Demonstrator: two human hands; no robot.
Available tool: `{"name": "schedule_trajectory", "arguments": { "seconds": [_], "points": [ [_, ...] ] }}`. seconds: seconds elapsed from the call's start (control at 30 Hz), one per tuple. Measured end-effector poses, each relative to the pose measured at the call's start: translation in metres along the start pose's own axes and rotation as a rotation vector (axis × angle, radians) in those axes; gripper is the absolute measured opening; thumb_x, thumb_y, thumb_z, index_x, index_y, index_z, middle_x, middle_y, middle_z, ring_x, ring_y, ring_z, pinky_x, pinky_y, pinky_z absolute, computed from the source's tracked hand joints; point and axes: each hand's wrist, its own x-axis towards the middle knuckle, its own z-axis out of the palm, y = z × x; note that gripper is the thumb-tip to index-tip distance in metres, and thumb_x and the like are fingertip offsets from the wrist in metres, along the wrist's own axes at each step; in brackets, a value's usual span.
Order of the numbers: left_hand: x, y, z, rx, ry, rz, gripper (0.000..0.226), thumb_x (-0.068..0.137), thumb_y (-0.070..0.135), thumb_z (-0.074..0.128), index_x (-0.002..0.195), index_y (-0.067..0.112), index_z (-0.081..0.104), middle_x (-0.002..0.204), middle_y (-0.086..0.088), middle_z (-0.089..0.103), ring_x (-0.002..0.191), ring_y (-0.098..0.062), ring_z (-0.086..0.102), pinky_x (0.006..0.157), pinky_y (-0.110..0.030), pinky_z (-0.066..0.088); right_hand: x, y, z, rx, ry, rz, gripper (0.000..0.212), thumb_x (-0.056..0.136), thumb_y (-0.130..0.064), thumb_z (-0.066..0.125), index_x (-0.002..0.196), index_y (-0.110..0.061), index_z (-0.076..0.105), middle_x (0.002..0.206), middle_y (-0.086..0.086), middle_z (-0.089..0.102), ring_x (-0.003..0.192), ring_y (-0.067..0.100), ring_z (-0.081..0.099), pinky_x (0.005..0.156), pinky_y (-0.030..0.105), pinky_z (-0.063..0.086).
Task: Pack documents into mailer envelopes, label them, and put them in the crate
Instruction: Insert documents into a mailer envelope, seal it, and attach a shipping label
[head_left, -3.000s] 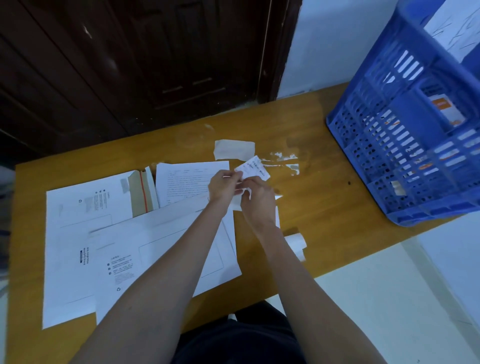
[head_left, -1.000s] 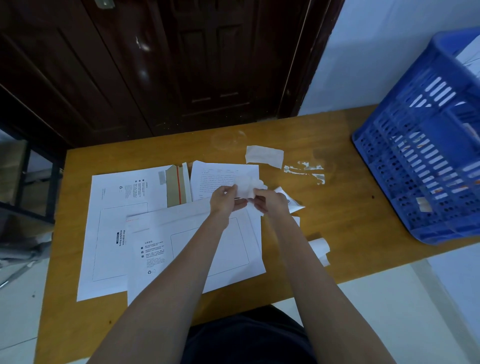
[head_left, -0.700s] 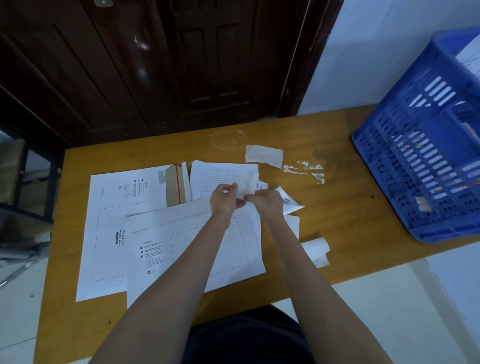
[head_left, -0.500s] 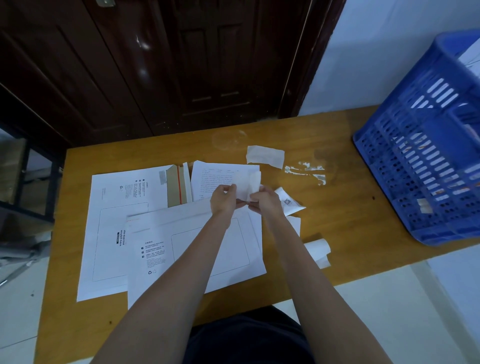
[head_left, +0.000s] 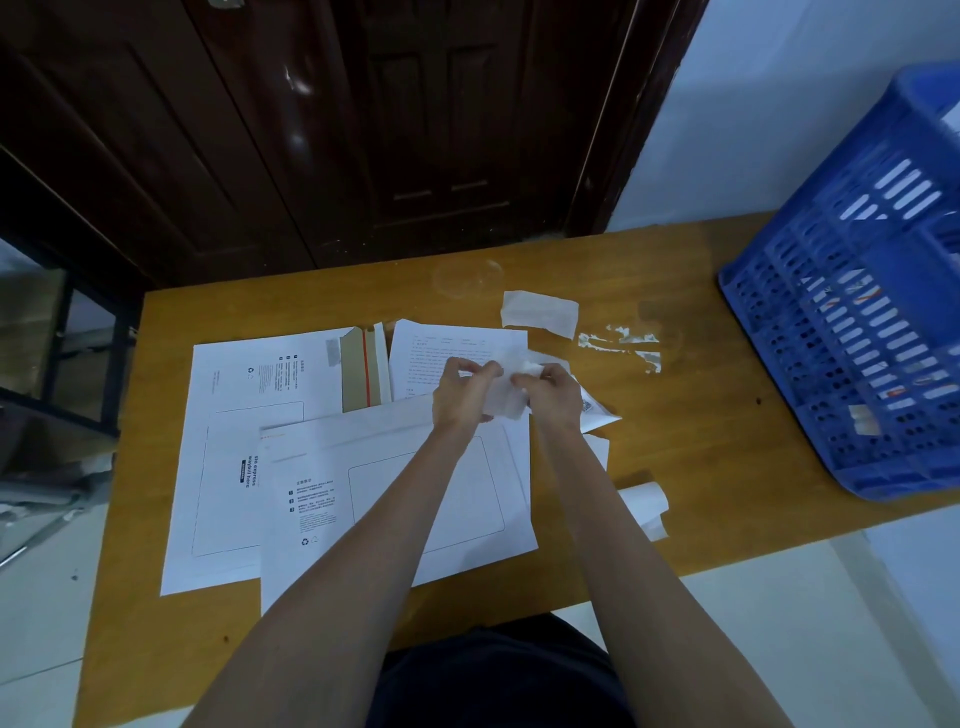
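blue slotted crate (head_left: 857, 332), white mailer envelopes (head_left: 322, 499), orange-brown table (head_left: 691, 452)

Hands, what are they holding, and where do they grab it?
Both pinch one small white label sheet. The left hand and the right hand each pinch its top edge, above the mailer envelope.

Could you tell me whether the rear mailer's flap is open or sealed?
Open: the rear mailer's flap lies folded back, its brown inside and red strip exposed.

A small white label (head_left: 506, 397) is held at frame centre above two overlapping white mailer envelopes (head_left: 395, 488); a printed document (head_left: 441, 358) lies behind; blue crate (head_left: 852, 332) at right.
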Motion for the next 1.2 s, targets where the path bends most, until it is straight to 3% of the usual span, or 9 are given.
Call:
{"name": "schedule_trajectory", "arguments": {
  "seconds": [0.1,0.2,0.33,0.5,0.6,0.8,0.97,1.1,1.2],
  "points": [
    [0.005,0.0,0.0,0.234,0.023,0.099,0.041,0.08,0.051,0.066,0.104,0.018,0.058,0.1,0.001,0.059,0.094,-0.021,0.058,0.078,-0.033,0.053,-0.001,0.001,0.002,-0.051,-0.012,-0.037,0.017,0.082,-0.019,0.063,0.095,-0.008,0.065,0.085,0.0,0.063,0.08,0.017,0.058,0.055,0.018,0.037],
    [0.007,-0.003,0.002,0.254,0.013,0.189,0.028,0.086,0.037,0.063,0.087,0.01,0.057,0.093,-0.01,0.061,0.089,-0.027,0.057,0.071,-0.033,0.042,-0.001,0.005,0.003,-0.048,-0.014,-0.039,0.011,0.08,-0.019,0.066,0.082,-0.008,0.065,0.073,0.0,0.059,0.071,0.015,0.054,0.054,0.018,0.037],
    [0.01,-0.006,0.001,0.146,0.014,0.088,0.035,0.091,0.029,0.058,0.119,0.008,0.059,0.128,-0.009,0.058,0.116,-0.028,0.053,0.093,-0.035,0.047,0.0,0.005,-0.003,0.173,-0.066,0.101,0.019,0.078,-0.007,0.066,0.065,-0.01,0.052,0.064,0.002,0.051,0.065,0.017,0.049,0.063,0.026,0.042],
    [0.01,-0.005,-0.001,0.084,0.062,-0.009,0.048,0.09,0.025,0.061,0.135,0.012,0.051,0.142,-0.006,0.048,0.124,-0.027,0.049,0.092,-0.03,0.043,0.0,0.002,-0.013,0.333,-0.2,0.29,0.017,0.083,-0.002,0.059,0.07,-0.008,0.051,0.035,-0.009,0.044,0.056,0.014,0.044,0.07,0.024,0.048],
    [0.006,-0.005,0.001,0.176,0.069,0.074,0.042,0.088,0.025,0.062,0.127,0.012,0.057,0.134,-0.008,0.055,0.113,-0.024,0.054,0.081,-0.026,0.043,-0.002,-0.004,-0.012,0.288,-0.177,0.286,0.006,0.08,-0.005,0.059,0.077,-0.007,0.054,0.058,0.0,0.046,0.062,0.016,0.046,0.063,0.023,0.043],
    [0.001,-0.002,0.001,0.3,0.111,0.171,0.04,0.088,0.025,0.058,0.125,0.009,0.057,0.13,-0.01,0.058,0.113,-0.028,0.056,0.084,-0.033,0.049,-0.003,-0.001,-0.012,0.358,-0.199,0.281,0.009,0.08,-0.021,0.058,0.085,-0.013,0.059,0.092,0.01,0.061,0.091,0.026,0.061,0.092,0.036,0.051],
    [0.001,0.0,0.003,0.271,0.064,0.134,0.024,0.082,0.032,0.066,0.101,0.018,0.066,0.1,0.001,0.063,0.093,-0.02,0.058,0.07,-0.024,0.044,0.002,0.005,-0.004,-0.005,-0.072,0.069,0.024,0.086,-0.032,0.064,0.097,-0.011,0.066,0.093,0.008,0.066,0.096,0.029,0.063,0.091,0.041,0.052],
    [0.001,0.004,0.007,0.323,0.077,0.148,0.027,0.083,0.045,0.065,0.092,0.021,0.072,0.093,0.006,0.068,0.084,-0.01,0.057,0.067,-0.021,0.04,-0.002,0.006,-0.003,-0.05,-0.04,-0.036,0.01,0.085,-0.028,0.062,0.082,-0.019,0.063,0.074,-0.006,0.062,0.081,0.02,0.061,0.059,0.022,0.044],
    [0.001,0.003,0.005,0.366,0.101,0.194,0.021,0.089,0.03,0.062,0.097,0.014,0.074,0.101,0.002,0.071,0.093,-0.015,0.062,0.072,-0.021,0.043,-0.004,0.004,-0.003,0.032,-0.065,-0.018,0.004,0.086,-0.02,0.061,0.085,-0.016,0.064,0.082,-0.001,0.063,0.087,0.023,0.061,0.071,0.028,0.048]
  ]
}}
